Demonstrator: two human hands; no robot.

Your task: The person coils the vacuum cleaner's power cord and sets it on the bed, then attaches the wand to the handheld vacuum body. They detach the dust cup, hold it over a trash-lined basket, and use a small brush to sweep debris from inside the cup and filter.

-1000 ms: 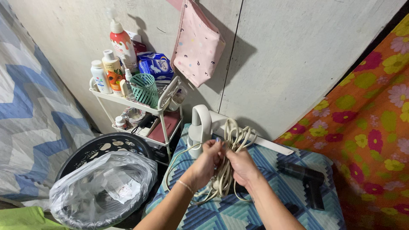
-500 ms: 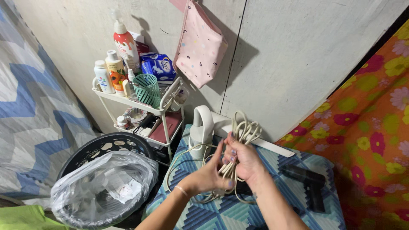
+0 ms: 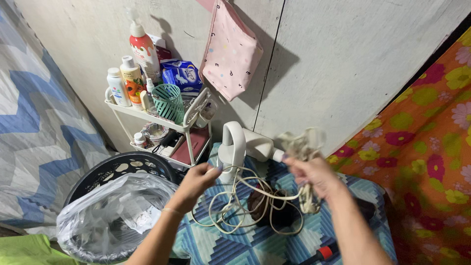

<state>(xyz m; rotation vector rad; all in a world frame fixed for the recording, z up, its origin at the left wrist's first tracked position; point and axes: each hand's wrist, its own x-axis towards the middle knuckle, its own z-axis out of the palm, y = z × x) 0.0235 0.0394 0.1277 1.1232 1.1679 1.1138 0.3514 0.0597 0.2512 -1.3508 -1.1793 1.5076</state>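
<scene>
Right hand (image 3: 314, 174) is clenched on a bundle of cream power cord (image 3: 301, 145), lifted above the patterned blue cloth (image 3: 245, 245); from here I see it blurred. Left hand (image 3: 196, 179) pinches a strand of that cord between fingertips, just in front of the white appliance (image 3: 235, 147). Loose loops hang between both hands and lie on the cloth. Beside my left arm sits a black basket (image 3: 122, 164) lined with a clear plastic bag (image 3: 108, 211), below a white shelf rack (image 3: 147, 115) of bottles.
</scene>
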